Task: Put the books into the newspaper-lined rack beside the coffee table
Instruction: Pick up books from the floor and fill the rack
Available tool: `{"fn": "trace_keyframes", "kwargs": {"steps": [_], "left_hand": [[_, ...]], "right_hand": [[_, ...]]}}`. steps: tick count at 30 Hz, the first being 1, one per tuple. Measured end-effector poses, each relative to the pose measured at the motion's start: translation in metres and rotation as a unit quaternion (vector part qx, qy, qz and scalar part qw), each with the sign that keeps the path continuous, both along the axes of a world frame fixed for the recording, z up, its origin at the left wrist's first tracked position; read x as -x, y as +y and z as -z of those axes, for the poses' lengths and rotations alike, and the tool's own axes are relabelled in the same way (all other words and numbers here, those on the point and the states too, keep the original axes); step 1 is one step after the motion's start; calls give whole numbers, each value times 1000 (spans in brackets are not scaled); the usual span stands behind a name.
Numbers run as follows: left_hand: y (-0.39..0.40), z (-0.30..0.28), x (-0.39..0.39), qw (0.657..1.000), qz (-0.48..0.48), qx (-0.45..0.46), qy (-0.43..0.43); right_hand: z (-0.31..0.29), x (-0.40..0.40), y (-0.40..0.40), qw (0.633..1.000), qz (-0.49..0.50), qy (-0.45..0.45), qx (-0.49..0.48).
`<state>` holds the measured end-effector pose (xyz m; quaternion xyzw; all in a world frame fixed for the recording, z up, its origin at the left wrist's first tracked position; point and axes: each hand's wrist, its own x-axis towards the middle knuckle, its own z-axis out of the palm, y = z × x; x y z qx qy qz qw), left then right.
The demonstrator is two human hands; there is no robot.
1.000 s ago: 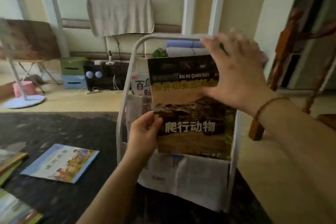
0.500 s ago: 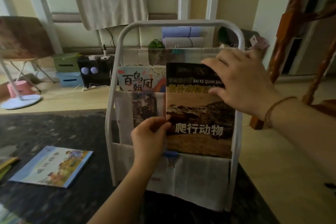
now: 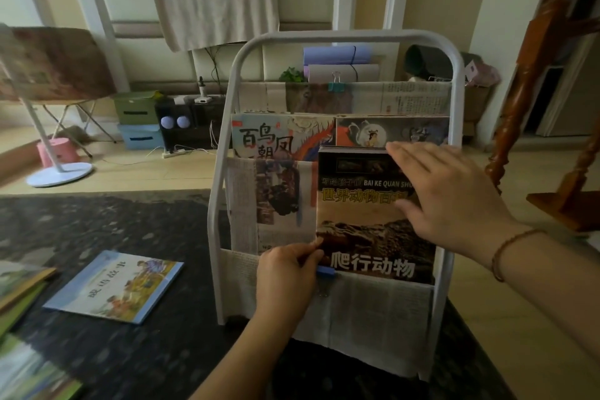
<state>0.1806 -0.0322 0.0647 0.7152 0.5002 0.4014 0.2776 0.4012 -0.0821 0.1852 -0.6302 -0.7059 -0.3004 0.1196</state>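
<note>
Left hand (image 3: 287,266): fingers curled, thumb and fingertips pinching the lower left edge of the reptile book (image 3: 373,221), just above a blue binder clip (image 3: 325,270). Right hand (image 3: 451,201): fingers straight and spread, palm laid flat on the book's upper right cover; a thin brown beaded bracelet (image 3: 509,253) circles the wrist. The reptile book, a glossy dark-and-ochre softcover with white lettering, stands upright in the nearest pocket, right side, of the rack (image 3: 354,36). The rack is a white tubular metal frame with rounded top corners, its tiered pockets lined with creased newspaper (image 3: 373,315). In the middle pocket, behind, stand two illustrated books side by side: a bird book (image 3: 276,140) at left, a moon-scene book (image 3: 389,131) at right. A teal binder clip (image 3: 336,85) grips the far pocket's paper lining. The rack stands at the right of a dark speckled stone coffee table (image 3: 113,360). Lying flat on it to the left: a blue picture book (image 3: 115,286), and further left, the edges of more books (image 3: 19,286). Far wall: a beige cloth (image 3: 214,6) draped over padded panels.
</note>
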Motion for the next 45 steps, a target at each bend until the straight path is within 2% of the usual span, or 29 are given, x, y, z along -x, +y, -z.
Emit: {"fn": "trace_keyframes", "kwargs": {"steps": [3,5,7,10,13,16,18,20,22,25,30,32,34,35,36,38,39,40,41,43,45], "left_hand": [[-4,-1,8,999,32,-4,34],[-10,2,25,995,49,-58,67],[-14,9,55,989,43,-108,87],[-15,27,124,986,-15,-124,108],[-22,51,217,974,-102,-43,199],[-48,67,307,931,-241,13,274],[-72,73,352,898,-320,66,295],[-93,81,379,876,-326,123,333],[-108,91,389,880,-295,143,344],[-116,97,381,908,-267,140,292],[-110,83,370,912,-285,188,226],[-108,77,367,923,-289,204,153],[-105,74,364,926,-297,230,19],[-102,71,363,915,-310,241,-95],[-100,72,363,884,-326,240,-232],[-95,72,363,780,-349,223,-470],[-92,74,364,734,-354,222,-535],[-90,76,364,709,-351,234,-566],[-88,77,362,702,-334,253,-577],[-86,76,351,715,-302,292,-558],[-89,76,343,737,-303,290,-531]], "right_hand": [[2,8,1,1000,5,-4,-12],[9,14,0,999,12,6,-43],[28,21,0,996,-12,53,-64],[76,61,-1,980,-144,128,-45],[121,146,-12,941,-297,159,-25],[155,234,-14,900,-361,212,119],[174,290,-7,880,-334,237,239],[194,343,0,850,-310,260,339],[206,391,9,840,-264,276,385],[210,440,21,832,-194,318,411],[204,461,44,844,-72,333,414],[199,460,51,856,-40,295,422],[195,459,55,863,-23,261,432],[194,457,56,861,-18,262,435],[193,455,57,856,-13,272,439],[191,445,59,835,-5,306,457],[190,438,61,817,-10,332,472],[189,431,61,795,-21,365,483],[187,423,61,774,-35,398,491],[182,409,54,748,-58,432,500],[181,395,50,749,-75,422,506]]}}
